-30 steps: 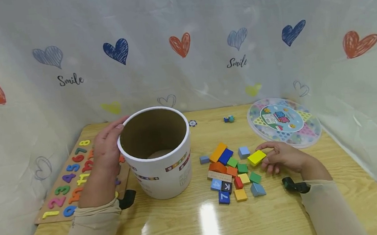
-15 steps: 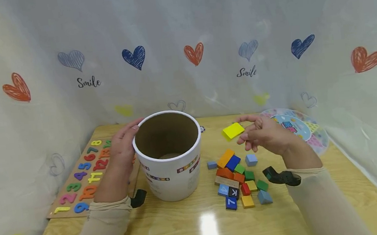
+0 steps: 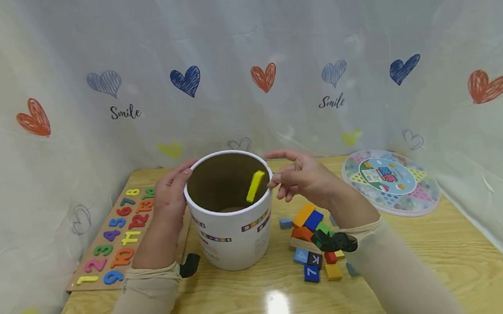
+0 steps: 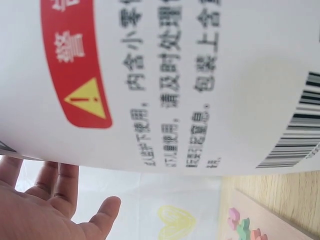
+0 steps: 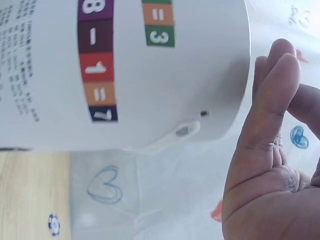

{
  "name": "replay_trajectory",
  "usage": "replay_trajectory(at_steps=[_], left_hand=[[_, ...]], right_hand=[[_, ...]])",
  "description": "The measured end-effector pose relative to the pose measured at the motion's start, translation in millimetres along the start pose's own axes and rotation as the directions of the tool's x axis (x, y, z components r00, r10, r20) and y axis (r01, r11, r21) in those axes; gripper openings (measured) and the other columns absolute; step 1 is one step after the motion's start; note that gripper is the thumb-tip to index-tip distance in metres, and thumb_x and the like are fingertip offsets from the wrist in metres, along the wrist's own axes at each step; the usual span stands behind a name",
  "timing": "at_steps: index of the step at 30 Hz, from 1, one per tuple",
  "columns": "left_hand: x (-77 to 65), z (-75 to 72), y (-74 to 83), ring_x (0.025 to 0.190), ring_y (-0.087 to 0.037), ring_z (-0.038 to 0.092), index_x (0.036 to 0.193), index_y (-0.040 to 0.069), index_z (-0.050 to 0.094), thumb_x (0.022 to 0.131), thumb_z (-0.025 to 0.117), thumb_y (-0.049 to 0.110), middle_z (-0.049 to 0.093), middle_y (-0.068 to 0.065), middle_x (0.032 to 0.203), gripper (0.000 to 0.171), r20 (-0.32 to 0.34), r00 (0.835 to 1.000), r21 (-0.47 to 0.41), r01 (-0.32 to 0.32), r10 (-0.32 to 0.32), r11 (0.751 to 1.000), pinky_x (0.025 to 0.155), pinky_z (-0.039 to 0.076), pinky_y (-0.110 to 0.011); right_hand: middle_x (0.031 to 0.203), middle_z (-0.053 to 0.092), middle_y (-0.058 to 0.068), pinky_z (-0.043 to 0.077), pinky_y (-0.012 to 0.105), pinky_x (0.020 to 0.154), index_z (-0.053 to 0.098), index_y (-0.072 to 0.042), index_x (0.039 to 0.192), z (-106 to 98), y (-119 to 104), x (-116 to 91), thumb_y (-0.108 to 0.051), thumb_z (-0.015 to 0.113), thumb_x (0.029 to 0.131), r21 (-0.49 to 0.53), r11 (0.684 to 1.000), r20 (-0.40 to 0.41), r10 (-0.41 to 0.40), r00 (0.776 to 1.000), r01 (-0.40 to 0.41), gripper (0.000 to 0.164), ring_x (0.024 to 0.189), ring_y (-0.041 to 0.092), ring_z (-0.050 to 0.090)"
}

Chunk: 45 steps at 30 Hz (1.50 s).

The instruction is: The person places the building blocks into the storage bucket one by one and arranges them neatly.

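Note:
In the head view, a white bucket (image 3: 232,239) with printed number strips stands upright on the table. My left hand (image 3: 169,195) rests against its left side near the rim; the left wrist view shows the fingers touching the wall and the thumb apart from it. A yellow block (image 3: 255,186) is tilted on end inside the mouth, beside the right inner wall and away from my fingers. My right hand (image 3: 303,177) is at the right rim, fingers extended and holding nothing. In the right wrist view its fingertips (image 5: 282,70) are beside the bucket's edge.
Several coloured blocks (image 3: 304,215) lie right of the bucket, partly hidden by my right forearm. A number puzzle board (image 3: 104,277) lies left. A round, clear-covered game board (image 3: 390,179) is at back right. A heart-print curtain (image 3: 293,21) surrounds the table (image 3: 230,310).
My right hand has carried the yellow block left from beside the pile to the bucket and let go of it over the mouth. My left hand stays at the bucket. The head view has shifted.

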<state>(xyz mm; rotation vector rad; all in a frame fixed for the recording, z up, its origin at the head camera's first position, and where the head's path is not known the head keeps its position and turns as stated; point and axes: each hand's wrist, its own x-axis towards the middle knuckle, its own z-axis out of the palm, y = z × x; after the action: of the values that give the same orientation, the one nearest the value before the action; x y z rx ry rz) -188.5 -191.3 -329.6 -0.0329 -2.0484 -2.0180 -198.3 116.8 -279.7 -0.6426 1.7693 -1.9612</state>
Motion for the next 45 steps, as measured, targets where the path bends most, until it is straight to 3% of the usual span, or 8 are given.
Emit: replay_trajectory(at_steps=[5,9,13,18,25,30,39,45], left_hand=[[2.2,2.6,0.5,0.121,-0.020,0.050,0.126,0.016,0.063,0.097,0.051,0.036,0.056,-0.002,0.132,0.038,-0.002,1.000,0.004,-0.009,0.009,1.000,0.101,0.040,-0.043],[2.6,2.6,2.3,0.122,-0.019,0.049,0.126,0.017,0.063,0.097,0.050,0.036,0.056,-0.001,0.132,0.037,-0.004,1.000,0.001,-0.015,0.015,1.000,0.102,0.040,-0.044],[1.4,0.8,1.7,0.122,-0.018,0.049,0.127,0.020,0.062,0.097,0.050,0.038,0.056,0.001,0.131,0.037,0.007,1.000,-0.001,-0.011,0.011,1.000,0.102,0.039,-0.043],[0.3,-1.7,0.0,0.122,-0.019,0.049,0.128,0.020,0.061,0.097,0.049,0.039,0.055,0.001,0.133,0.039,0.009,1.000,-0.005,0.013,-0.013,1.000,0.102,0.039,-0.044],[1.0,-3.2,-3.1,0.121,-0.018,0.049,0.130,0.018,0.060,0.097,0.048,0.041,0.055,0.004,0.132,0.042,0.025,1.000,0.002,0.002,-0.002,1.000,0.101,0.040,-0.045],[1.3,-1.4,-1.0,0.118,-0.017,0.051,0.129,0.019,0.060,0.096,0.048,0.043,0.055,0.004,0.131,0.043,0.026,1.000,0.003,0.009,-0.009,1.000,0.099,0.043,-0.042],[0.9,-0.1,0.4,0.120,-0.020,0.051,0.130,0.016,0.060,0.098,0.048,0.039,0.056,0.000,0.132,0.041,0.024,0.999,-0.003,-0.027,0.027,1.000,0.099,0.043,-0.043],[0.6,-0.3,-0.5,0.121,-0.020,0.049,0.129,0.017,0.060,0.097,0.049,0.040,0.055,0.001,0.132,0.041,0.019,1.000,-0.004,-0.015,0.015,1.000,0.101,0.040,-0.045]], right_hand=[[0.084,0.070,0.010,0.056,0.029,0.056,0.038,-0.008,0.139,-33,14,-26,-0.004,0.058,0.092,-0.023,1.000,-0.066,-0.015,0.998,0.013,0.051,0.058,0.019,0.065],[0.082,0.070,0.008,0.055,0.028,0.055,0.041,-0.007,0.136,-69,41,-51,-0.008,0.057,0.094,-0.074,0.994,-0.171,0.061,0.983,-0.075,0.045,0.056,0.018,0.062],[0.081,0.069,0.007,0.053,0.024,0.054,0.040,-0.007,0.138,-104,80,-73,-0.014,0.059,0.093,-0.058,0.970,-0.287,0.209,0.935,-0.235,0.049,0.055,0.015,0.061],[0.082,0.069,0.005,0.051,0.021,0.054,0.033,-0.006,0.144,-136,120,-89,-0.017,0.060,0.093,0.023,0.919,-0.346,0.377,0.859,-0.394,0.059,0.057,0.011,0.060],[0.086,0.068,0.005,0.053,0.023,0.058,0.028,-0.004,0.145,-149,143,-95,-0.015,0.062,0.091,0.082,0.883,-0.347,0.460,0.817,-0.462,0.064,0.061,0.011,0.062],[0.088,0.069,0.007,0.055,0.026,0.062,0.023,0.000,0.144,-148,145,-94,-0.013,0.061,0.091,0.085,0.888,-0.336,0.452,0.826,-0.452,0.066,0.065,0.012,0.065],[0.088,0.068,0.008,0.056,0.027,0.067,0.036,-0.001,0.137,-136,122,-82,-0.013,0.057,0.094,0.063,0.913,-0.373,0.395,0.840,-0.402,0.049,0.067,0.015,0.066],[0.080,0.068,0.005,0.056,0.024,0.064,0.030,-0.001,0.137,-108,86,-67,-0.008,0.053,0.096,0.136,0.966,-0.280,0.252,0.926,-0.222,0.048,0.063,0.013,0.066]])
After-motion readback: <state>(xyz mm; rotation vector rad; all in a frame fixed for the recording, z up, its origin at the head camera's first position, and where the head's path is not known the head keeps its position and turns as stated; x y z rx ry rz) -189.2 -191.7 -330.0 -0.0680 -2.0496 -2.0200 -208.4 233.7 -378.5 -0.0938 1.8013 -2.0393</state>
